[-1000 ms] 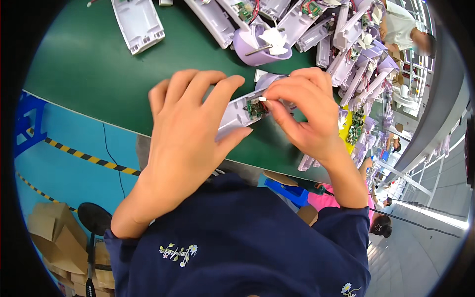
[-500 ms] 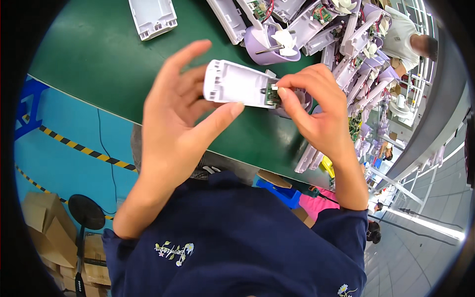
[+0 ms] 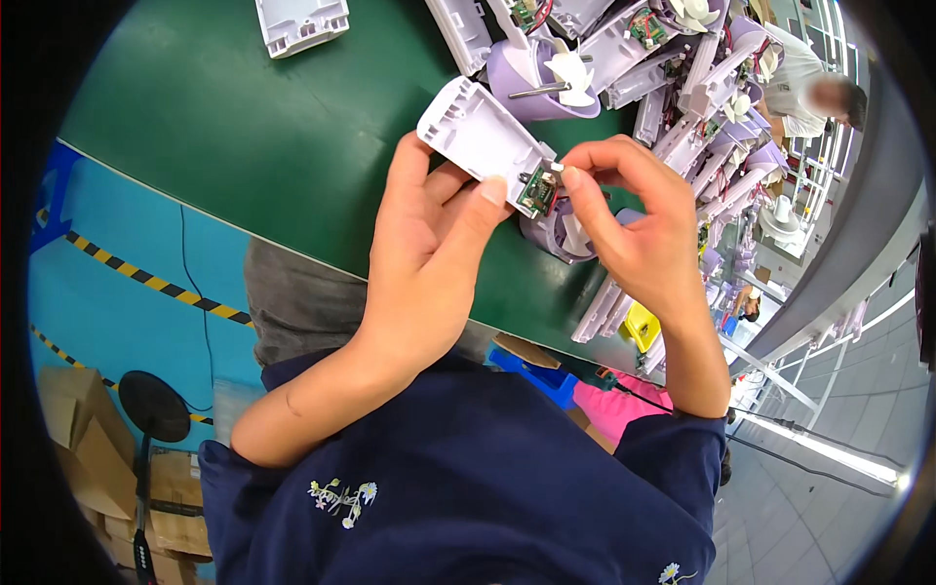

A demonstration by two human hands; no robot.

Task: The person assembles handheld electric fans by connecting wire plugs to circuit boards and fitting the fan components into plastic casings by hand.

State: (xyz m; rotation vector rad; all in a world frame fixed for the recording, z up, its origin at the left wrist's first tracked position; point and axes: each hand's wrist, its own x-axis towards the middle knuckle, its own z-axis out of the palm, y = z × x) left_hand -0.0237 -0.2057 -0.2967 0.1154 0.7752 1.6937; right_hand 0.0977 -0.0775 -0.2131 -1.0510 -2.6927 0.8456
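Note:
My left hand grips the long white plastic fan housing, its thumb on the near edge and its fingers underneath. The open hollow of the shell faces up and tilts down to the right. At its right end sits a small green circuit board with a white connector and red wires. With thumb and forefinger pinched at the board's upper right corner, my right hand touches the connector end; the fingertips hide what exactly lies between them. Below the board shows a purple fan head, partly covered by my right hand.
Another white shell lies at the far left of the green table. A purple fan head with white blades lies beyond my hands. Several half-open fan bodies pile up along the right, near a yellow tray. A person sits at the far right.
My left hand has moved right and closed round the housing, which it was apart from or barely touching before. The housing has turned, its left end swinging away from me. My right hand stays at the board.

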